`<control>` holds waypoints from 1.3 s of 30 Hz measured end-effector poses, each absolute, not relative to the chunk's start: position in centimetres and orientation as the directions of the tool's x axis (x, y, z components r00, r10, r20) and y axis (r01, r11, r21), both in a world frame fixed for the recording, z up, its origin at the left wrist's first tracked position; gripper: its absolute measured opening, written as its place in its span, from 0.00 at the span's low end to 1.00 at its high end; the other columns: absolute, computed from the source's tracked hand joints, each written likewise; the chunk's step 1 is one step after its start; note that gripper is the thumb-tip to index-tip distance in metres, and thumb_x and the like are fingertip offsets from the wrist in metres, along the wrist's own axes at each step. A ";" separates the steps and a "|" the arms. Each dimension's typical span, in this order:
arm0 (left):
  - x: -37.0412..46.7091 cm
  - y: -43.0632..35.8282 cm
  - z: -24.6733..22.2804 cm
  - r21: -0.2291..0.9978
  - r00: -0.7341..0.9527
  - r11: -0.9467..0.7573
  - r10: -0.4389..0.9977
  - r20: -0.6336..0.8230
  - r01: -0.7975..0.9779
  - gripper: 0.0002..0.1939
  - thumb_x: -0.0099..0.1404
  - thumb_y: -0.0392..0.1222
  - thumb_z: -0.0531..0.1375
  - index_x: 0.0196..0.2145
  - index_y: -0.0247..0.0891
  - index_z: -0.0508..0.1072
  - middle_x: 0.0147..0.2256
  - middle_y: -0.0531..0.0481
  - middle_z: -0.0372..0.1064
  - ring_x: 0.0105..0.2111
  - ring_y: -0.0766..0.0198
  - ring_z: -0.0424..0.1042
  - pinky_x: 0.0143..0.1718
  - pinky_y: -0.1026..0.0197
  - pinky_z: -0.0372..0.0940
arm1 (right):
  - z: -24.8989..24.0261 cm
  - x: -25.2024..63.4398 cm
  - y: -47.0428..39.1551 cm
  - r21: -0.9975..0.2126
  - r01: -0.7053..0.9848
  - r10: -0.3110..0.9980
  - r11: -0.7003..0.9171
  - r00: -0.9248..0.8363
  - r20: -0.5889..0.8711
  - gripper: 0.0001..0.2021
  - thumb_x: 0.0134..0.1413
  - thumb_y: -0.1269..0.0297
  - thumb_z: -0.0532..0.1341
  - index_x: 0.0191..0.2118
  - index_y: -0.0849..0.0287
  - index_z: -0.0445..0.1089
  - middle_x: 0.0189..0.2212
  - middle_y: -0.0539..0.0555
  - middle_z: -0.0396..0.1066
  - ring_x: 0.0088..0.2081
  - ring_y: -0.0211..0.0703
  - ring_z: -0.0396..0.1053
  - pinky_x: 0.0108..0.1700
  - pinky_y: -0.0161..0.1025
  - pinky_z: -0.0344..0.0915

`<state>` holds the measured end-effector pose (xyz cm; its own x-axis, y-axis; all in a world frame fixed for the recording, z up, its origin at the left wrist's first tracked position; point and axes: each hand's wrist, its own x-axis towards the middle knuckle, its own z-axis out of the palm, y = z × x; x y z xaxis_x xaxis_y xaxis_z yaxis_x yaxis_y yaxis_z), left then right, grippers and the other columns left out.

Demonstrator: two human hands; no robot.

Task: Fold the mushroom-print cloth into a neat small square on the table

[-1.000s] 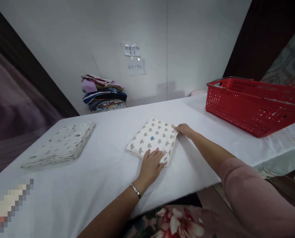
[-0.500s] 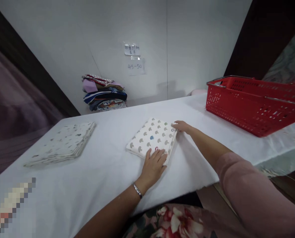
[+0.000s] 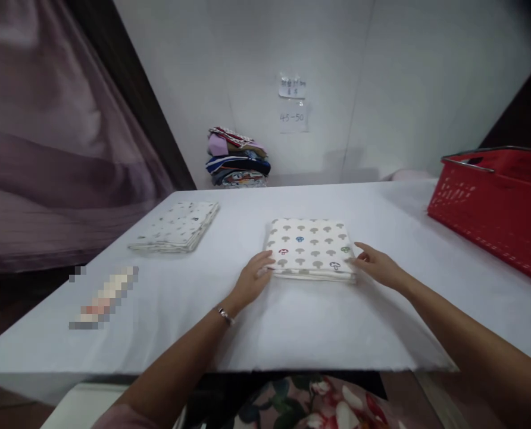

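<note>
A folded white cloth (image 3: pixel 312 247) printed with grey mushrooms, a few of them coloured, lies flat on the table in front of me. Its folded front edge runs nearly parallel to the table's front edge. My left hand (image 3: pixel 253 277), with a bracelet at the wrist, touches the cloth's left front corner with outstretched fingers. On the opposite side, my right hand (image 3: pixel 377 265) is at the right edge, fingertips against the cloth and index finger lifted apart. Neither hand wraps around the cloth. Further left lies another folded white cloth (image 3: pixel 178 226) with small scattered prints.
A white sheet covers the table (image 3: pixel 247 333). A red basket (image 3: pixel 493 208) stands at the right. A stack of folded fabrics (image 3: pixel 237 158) is at the back by the wall, below paper signs (image 3: pixel 293 116). A pixelated patch (image 3: pixel 107 298) covers something at the left front.
The mushroom cloth has been turned so its edge faces me squarely. My left hand moved from its top to the left corner; my right hand slid down the right side. The view shifted left.
</note>
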<state>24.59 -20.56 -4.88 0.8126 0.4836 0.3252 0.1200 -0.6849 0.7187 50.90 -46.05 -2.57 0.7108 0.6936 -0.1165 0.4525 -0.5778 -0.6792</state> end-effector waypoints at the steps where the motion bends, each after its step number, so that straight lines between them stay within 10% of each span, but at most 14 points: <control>1: 25.1 -20.6 -5.0 0.790 0.749 -0.593 0.593 0.297 0.156 0.14 0.61 0.42 0.54 0.43 0.41 0.72 0.56 0.47 0.61 0.54 0.60 0.63 0.51 0.57 0.62 | -2.2 51.0 -45.6 -0.648 0.517 0.697 -0.559 0.717 -0.030 0.29 0.52 0.49 0.58 0.58 0.54 0.60 0.42 0.55 0.71 0.38 0.45 0.69 0.41 0.40 0.66; 6: 28.5 -19.1 -5.6 0.926 0.539 -0.217 0.842 0.018 0.309 0.16 0.60 0.47 0.57 0.43 0.37 0.72 0.40 0.46 0.73 0.41 0.61 0.71 0.43 0.61 0.64 | 0.3 49.8 -40.8 -0.591 0.703 0.810 -0.396 0.571 0.136 0.21 0.55 0.53 0.55 0.52 0.52 0.66 0.54 0.54 0.63 0.46 0.47 0.67 0.44 0.40 0.66; 19: 29.6 -18.1 -4.6 0.878 0.672 -0.005 0.645 -0.363 0.479 0.17 0.59 0.52 0.58 0.37 0.34 0.70 0.31 0.47 0.73 0.23 0.66 0.69 0.22 0.66 0.63 | -5.9 48.5 -34.1 -0.158 0.931 0.944 -0.329 0.330 -0.017 0.33 0.59 0.41 0.38 0.64 0.54 0.51 0.66 0.56 0.40 0.66 0.52 0.35 0.62 0.57 0.40; 30: 36.2 -11.2 -5.7 0.865 0.704 -0.292 0.704 -0.095 0.408 0.26 0.56 0.38 0.60 0.54 0.39 0.65 0.51 0.44 0.68 0.46 0.57 0.69 0.48 0.60 0.61 | -6.1 48.5 -34.2 -0.132 0.936 0.945 -0.325 0.327 -0.008 0.32 0.60 0.42 0.39 0.64 0.53 0.50 0.66 0.55 0.39 0.66 0.51 0.35 0.62 0.57 0.42; 39: 38.7 -8.1 -6.9 0.771 0.804 -0.567 0.582 0.124 0.291 0.25 0.56 0.35 0.56 0.53 0.47 0.69 0.49 0.53 0.70 0.48 0.60 0.68 0.49 0.62 0.61 | -6.9 48.7 -34.4 -0.068 0.953 0.955 -0.294 0.296 0.027 0.30 0.61 0.44 0.39 0.65 0.52 0.47 0.66 0.54 0.37 0.66 0.50 0.34 0.62 0.57 0.43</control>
<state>38.74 -8.14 -6.89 0.8039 0.5817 0.1237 0.2914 -0.5667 0.7706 48.69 -34.36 -6.92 0.2961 0.9548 0.0267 0.9535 -0.2938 -0.0678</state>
